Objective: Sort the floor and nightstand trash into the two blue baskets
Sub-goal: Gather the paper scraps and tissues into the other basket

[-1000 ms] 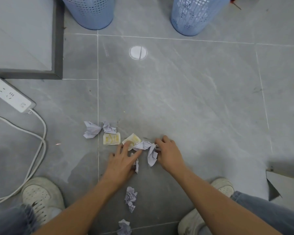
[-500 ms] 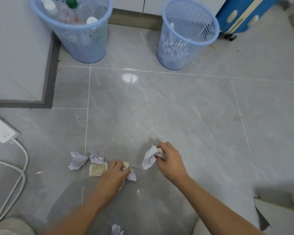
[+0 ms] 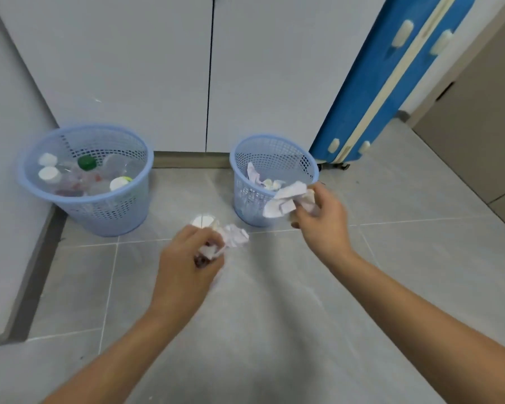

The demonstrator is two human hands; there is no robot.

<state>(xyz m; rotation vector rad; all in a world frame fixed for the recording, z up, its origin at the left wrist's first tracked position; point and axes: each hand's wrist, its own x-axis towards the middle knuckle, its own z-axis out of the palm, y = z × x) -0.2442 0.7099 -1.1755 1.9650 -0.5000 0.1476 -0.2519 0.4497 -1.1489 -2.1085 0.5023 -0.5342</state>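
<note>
Grey floor tiles (image 3: 274,330) run up to white cabinet doors (image 3: 158,68), where two blue baskets stand side by side against a low plinth. At left, the wider left basket (image 3: 111,211) holds clear plastic bottles (image 3: 79,176) with white and green caps. To its right and well apart from it, the narrower right basket (image 3: 245,199) has crumpled paper scraps (image 3: 263,180) lying inside. A blue suitcase (image 3: 391,83) with cream trim leans against the cabinets just beyond the right basket.

Both of the person's bare arms reach forward over the floor. The right hand (image 3: 322,220) is raised beside the near rim of the right basket, its fingers curled tight around a wad of crumpled white paper (image 3: 286,201) that sticks out toward the basket and overlaps its wall in the head view. The left hand (image 3: 187,266) hangs lower and nearer, between the two baskets, fingers closed on a second crumpled paper ball (image 3: 233,234), part of which bulges out past the knuckles. Motion blur softens both wads, so the number of scraps in each grip cannot be told. A bright round light reflection (image 3: 201,220) sits on the tile just beyond the left hand.
</note>
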